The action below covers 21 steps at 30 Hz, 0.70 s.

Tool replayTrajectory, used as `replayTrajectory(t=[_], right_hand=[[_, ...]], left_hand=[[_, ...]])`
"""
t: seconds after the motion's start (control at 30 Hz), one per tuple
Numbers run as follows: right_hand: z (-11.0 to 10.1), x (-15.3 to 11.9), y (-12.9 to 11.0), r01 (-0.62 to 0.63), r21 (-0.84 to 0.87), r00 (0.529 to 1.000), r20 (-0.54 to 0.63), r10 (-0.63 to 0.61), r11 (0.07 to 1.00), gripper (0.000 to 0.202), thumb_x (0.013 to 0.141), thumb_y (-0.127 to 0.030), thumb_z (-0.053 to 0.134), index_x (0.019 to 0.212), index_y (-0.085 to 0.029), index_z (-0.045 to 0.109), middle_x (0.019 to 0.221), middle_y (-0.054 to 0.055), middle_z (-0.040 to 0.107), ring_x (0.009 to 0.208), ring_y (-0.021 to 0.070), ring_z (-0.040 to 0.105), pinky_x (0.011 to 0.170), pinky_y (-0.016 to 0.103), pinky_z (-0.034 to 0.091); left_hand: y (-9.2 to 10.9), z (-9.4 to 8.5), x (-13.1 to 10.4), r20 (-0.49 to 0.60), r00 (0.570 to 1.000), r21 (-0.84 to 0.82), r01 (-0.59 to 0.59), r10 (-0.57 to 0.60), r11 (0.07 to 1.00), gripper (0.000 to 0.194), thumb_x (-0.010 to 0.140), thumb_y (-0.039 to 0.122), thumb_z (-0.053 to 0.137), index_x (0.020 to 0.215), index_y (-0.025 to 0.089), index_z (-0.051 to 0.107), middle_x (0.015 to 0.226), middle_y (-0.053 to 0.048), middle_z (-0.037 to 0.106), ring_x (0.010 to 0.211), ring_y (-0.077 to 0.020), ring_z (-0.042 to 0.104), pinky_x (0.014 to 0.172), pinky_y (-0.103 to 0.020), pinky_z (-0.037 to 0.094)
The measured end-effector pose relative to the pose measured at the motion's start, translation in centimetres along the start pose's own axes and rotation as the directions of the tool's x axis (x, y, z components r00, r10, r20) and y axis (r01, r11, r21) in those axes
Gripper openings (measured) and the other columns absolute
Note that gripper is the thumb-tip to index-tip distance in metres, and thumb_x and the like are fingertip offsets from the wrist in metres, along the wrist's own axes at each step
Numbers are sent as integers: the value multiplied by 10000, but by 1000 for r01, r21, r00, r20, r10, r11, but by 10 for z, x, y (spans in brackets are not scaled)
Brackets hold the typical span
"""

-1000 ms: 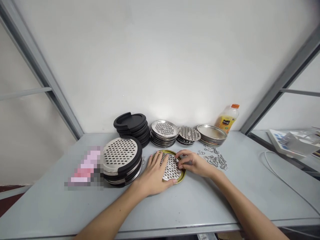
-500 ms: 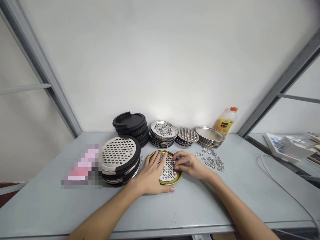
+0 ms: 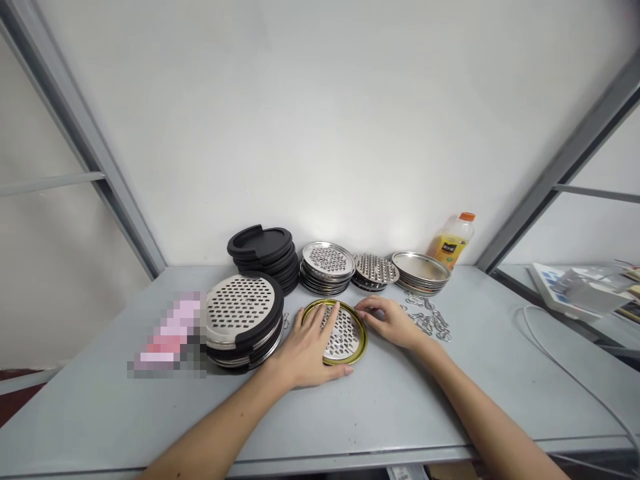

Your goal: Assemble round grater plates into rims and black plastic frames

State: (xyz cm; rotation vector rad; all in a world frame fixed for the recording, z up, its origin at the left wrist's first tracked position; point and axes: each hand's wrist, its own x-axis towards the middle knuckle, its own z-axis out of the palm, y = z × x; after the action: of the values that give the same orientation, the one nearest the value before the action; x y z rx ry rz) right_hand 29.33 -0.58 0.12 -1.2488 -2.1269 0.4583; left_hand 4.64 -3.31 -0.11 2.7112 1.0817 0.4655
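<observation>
A perforated metal grater disc [image 3: 343,337] lies inside a round gold-rimmed lid [image 3: 361,352] on the table. My left hand [image 3: 309,350] is spread flat across the left part of both, fingers pointing away and thumb along the near rim. At the lid's right rim, my right hand [image 3: 390,322] has its fingers bent and thumb close to them, the tips on the edge. To the left stands a stack of black-rimmed graters [image 3: 240,310]. Several small metal clips [image 3: 425,323] lie loose to the right of my right hand.
Along the wall stand black rings [image 3: 263,243], rimmed grater discs [image 3: 327,260], bare grater discs [image 3: 376,270] and round metal lids [image 3: 420,267], all stacked. A juice bottle [image 3: 450,243] stands behind the lids. A white cable [image 3: 565,373] crosses the table's right side.
My right hand has moved off the grater disc's surface to the right, onto the lid's rim. My left hand stays spread on the disc and lid.
</observation>
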Motion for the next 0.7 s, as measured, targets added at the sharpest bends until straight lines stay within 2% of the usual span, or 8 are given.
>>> replayTrajectory(t=[0.1,0.2,0.3,0.4,0.47,0.6,0.7], right_hand=[[1,0,0,20,-22,1000,-1,-20,1000,197,871,-277,516,913,-199,692,902,61,700,808,202,635,740,323,500],[1,0,1,18,-38,998,-59,-20,999,193,876,-261,502,876,-196,684,883,60,698,812,201,634,756,325,495],[0,-1,2,7,-59,994,-111,-14,998,175,866,-236,505,849,-191,674,867,62,696,811,203,630,759,330,491],[0,-1,3,5,-62,994,-111,-12,998,161,842,-194,510,845,-190,670,868,61,692,811,203,628,759,333,495],[0,-1,4,19,-46,995,-99,-23,999,212,795,-119,503,903,-192,671,915,62,688,844,204,628,784,338,500],[1,-1,6,113,4,992,-54,-112,994,517,672,-5,487,1126,-207,631,1119,79,646,1036,226,594,928,380,472],[2,-1,7,159,23,987,-40,-158,987,489,723,-64,552,1179,-222,627,1184,95,616,1088,241,581,961,410,462]], left_hand=[[-1,0,0,-5,1000,-5,6,-6,1000,1144,670,703,634,1502,187,43,1510,-175,267,1389,-363,227,1114,-561,159],[-1,1,1,-8,1000,-12,30,-30,999,1105,684,705,621,1499,192,80,1502,-171,284,1384,-359,237,1116,-557,159],[0,1,2,14,998,-3,56,-56,998,1048,726,697,583,1500,194,87,1531,-177,215,1409,-363,174,1116,-563,150],[0,-2,2,54,997,2,60,-60,998,1006,757,686,555,1503,194,93,1553,-177,148,1423,-363,120,1120,-559,141],[0,-5,2,73,994,-13,77,-76,997,958,785,683,521,1504,203,108,1555,-173,144,1418,-369,136,1117,-555,158],[-1,-11,2,64,992,-95,113,-107,989,861,843,655,460,1506,235,105,1561,-148,138,1407,-366,184,1103,-531,233],[-1,-14,0,42,996,-189,87,-80,978,831,864,616,468,1506,255,84,1567,-126,124,1400,-360,216,1090,-518,281]])
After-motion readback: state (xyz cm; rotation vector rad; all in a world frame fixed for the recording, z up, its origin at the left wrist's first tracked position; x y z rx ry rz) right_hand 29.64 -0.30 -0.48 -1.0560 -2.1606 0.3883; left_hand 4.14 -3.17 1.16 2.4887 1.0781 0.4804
